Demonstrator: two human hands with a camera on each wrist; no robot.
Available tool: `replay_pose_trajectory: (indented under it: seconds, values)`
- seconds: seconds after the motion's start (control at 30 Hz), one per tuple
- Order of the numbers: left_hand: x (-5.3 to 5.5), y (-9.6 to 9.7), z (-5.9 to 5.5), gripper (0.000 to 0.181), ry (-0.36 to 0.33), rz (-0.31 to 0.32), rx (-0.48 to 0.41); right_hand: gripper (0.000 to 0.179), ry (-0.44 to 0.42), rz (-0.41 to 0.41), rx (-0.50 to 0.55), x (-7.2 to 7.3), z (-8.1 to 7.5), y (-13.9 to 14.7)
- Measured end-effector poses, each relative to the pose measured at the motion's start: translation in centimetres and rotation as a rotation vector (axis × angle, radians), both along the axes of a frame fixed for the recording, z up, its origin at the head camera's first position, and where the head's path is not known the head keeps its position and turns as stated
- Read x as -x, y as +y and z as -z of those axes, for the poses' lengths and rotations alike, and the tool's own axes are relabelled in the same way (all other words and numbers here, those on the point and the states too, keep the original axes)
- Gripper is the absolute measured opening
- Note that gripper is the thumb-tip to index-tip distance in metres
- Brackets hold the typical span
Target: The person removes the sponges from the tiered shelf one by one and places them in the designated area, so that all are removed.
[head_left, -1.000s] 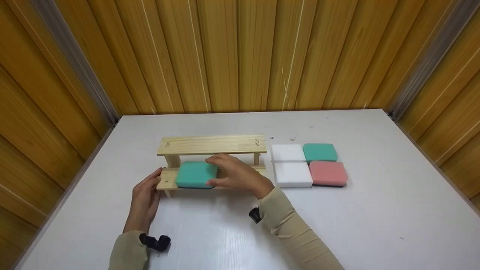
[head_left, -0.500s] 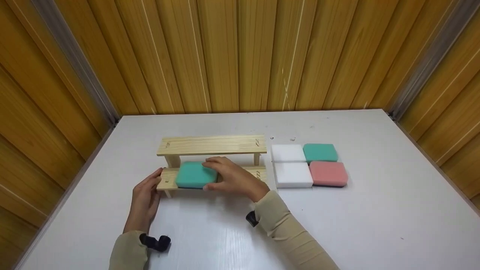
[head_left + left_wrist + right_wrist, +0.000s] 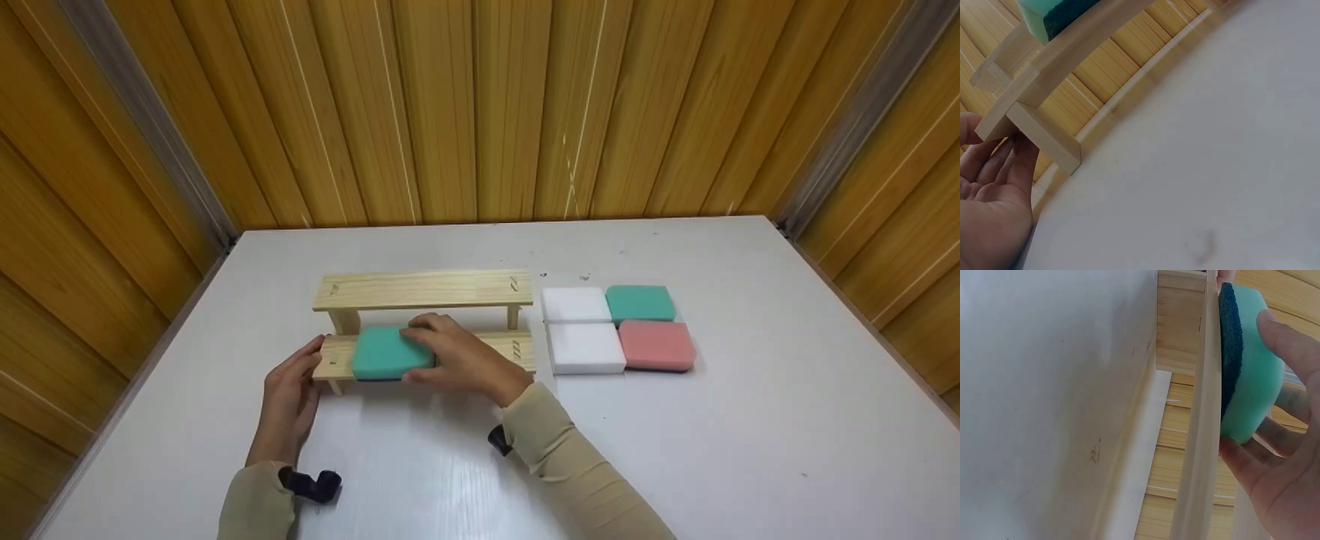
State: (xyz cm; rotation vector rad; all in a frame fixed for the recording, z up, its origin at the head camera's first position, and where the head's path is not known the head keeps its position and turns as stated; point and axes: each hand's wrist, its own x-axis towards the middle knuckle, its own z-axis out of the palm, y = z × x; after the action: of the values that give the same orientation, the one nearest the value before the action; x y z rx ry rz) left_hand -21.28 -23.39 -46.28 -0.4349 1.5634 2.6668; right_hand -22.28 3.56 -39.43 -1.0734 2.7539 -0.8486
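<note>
A two-tier wooden stand (image 3: 424, 289) has a green sponge (image 3: 390, 352) with a dark scouring layer underneath on its lower step, left of the middle. My right hand (image 3: 469, 360) holds this sponge from its right side. In the right wrist view the thumb presses the sponge's (image 3: 1255, 365) front, while other fingers reach around its end and back; the dark layer lies against the board (image 3: 1202, 410). At the lower step's left end, my left hand (image 3: 289, 390) grips the board. The left wrist view shows the thumb above the board (image 3: 1016, 93) and fingers beneath, beside a leg.
Right of the stand lie two white sponge blocks (image 3: 586, 349), a second green sponge (image 3: 640, 303) and a pink sponge (image 3: 658, 346), grouped closely together. All rest on a white table (image 3: 712, 450). Wood-patterned panels (image 3: 502, 112) rise behind and at both sides.
The green sponge has shifted slightly toward the front edge of the lower step. My right hand has moved a little left and toward me; the left hand has stayed in place.
</note>
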Motion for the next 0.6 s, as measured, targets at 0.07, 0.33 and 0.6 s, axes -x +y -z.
replay_pose_trajectory:
  seconds: [0.07, 0.33, 0.6]
  values:
    - [0.01, -0.01, -0.03, 0.046, -0.004, -0.006, -0.014, 0.066, -0.003, 0.003, -0.005, 0.0, 0.0, 0.01]
    - [0.11, -0.04, -0.12, 0.048, -0.005, -0.007, -0.006, 0.066, 0.012, 0.015, -0.013, -0.06, 0.24, 0.15]
    - [0.03, -0.06, -0.18, 0.049, -0.002, 0.011, -0.027, 0.062, 0.055, -0.001, 0.014, -0.38, 0.38, 0.32]
